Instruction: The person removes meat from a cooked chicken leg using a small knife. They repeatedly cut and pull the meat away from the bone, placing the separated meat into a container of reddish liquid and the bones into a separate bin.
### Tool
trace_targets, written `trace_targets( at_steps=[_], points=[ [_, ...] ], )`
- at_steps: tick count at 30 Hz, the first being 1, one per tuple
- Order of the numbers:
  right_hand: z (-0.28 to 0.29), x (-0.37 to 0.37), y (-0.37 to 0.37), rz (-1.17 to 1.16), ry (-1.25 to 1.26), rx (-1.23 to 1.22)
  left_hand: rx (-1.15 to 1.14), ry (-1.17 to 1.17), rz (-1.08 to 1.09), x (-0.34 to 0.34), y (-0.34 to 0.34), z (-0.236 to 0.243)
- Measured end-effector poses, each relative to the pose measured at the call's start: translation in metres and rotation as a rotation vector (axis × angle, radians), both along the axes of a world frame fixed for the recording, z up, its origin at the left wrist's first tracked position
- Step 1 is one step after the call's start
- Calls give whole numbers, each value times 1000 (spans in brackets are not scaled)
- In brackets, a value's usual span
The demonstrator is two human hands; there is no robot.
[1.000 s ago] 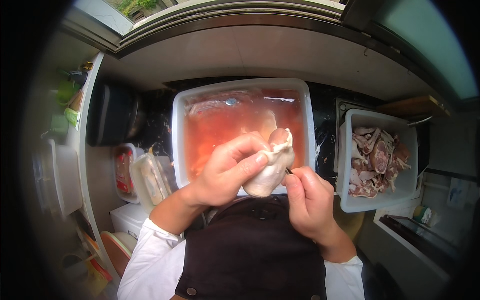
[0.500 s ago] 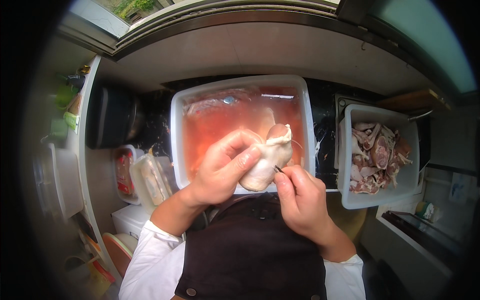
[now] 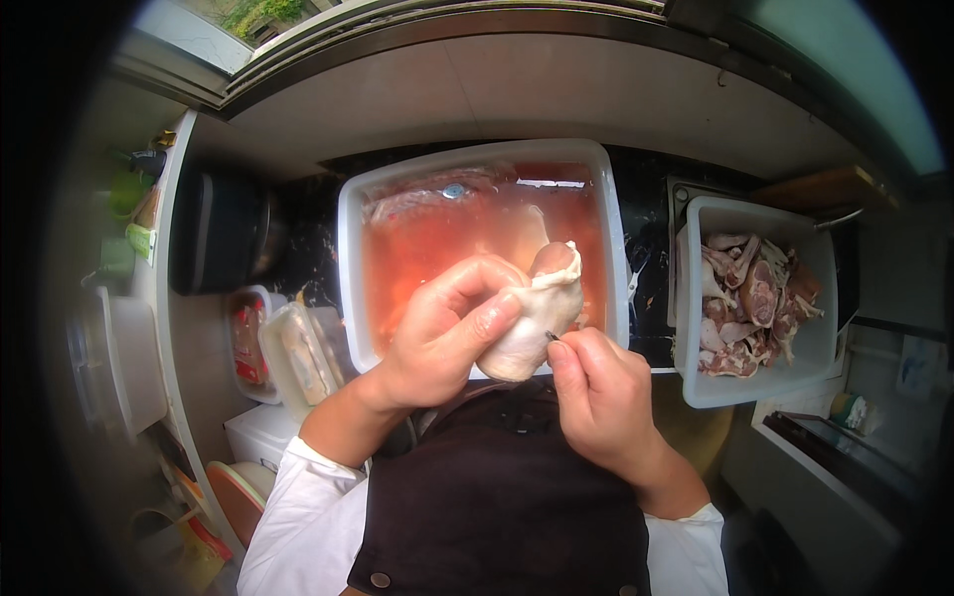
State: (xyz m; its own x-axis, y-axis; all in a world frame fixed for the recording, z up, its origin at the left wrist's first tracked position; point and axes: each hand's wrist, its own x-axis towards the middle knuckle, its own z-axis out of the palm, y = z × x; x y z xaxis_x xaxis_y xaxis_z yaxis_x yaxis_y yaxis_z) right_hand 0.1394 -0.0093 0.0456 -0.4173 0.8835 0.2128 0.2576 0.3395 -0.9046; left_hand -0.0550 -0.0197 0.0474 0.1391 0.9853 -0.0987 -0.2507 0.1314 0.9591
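Note:
My left hand point(image 3: 452, 323) grips a raw poultry leg point(image 3: 532, 333) with pale skin, its thumb pressed on the near side. Pinkish meat shows at the leg's upper end, where the skin edge is loose. Between thumb and forefinger, my right hand point(image 3: 601, 382) pinches small dark tweezers point(image 3: 554, 337); only their tips show, at the skin on the leg's right side. Both hands are above the near edge of a big white tub point(image 3: 350, 248) of reddish water. Another pale piece point(image 3: 527, 226) lies partly under the water behind the leg.
To the right, a second white tub point(image 3: 830, 298) holds several raw poultry legs point(image 3: 760, 298). Two smaller containers point(image 3: 298, 348) of packed food stand at left, near a black appliance point(image 3: 214, 233). A shelf edge point(image 3: 164, 268) runs along the left; a window frame point(image 3: 447, 45) spans the back.
The view has shifted slightly. The hands keep their hold on the leg, and the tweezers stay at its skin with hardly any movement.

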Motion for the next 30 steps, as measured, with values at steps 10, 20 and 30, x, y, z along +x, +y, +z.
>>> trace_targets(
  at_steps=[10,20,30],
  points=[
    [-4,0,-1,-57,21,-8,60,-3,-32,-3,1,-4],
    [-4,1,-1,-55,87,-89,90,-25,0,-7,2,-3],
    [-2,2,2,14,92,-171,78,-77,16,-10,2,-4]
  ],
)
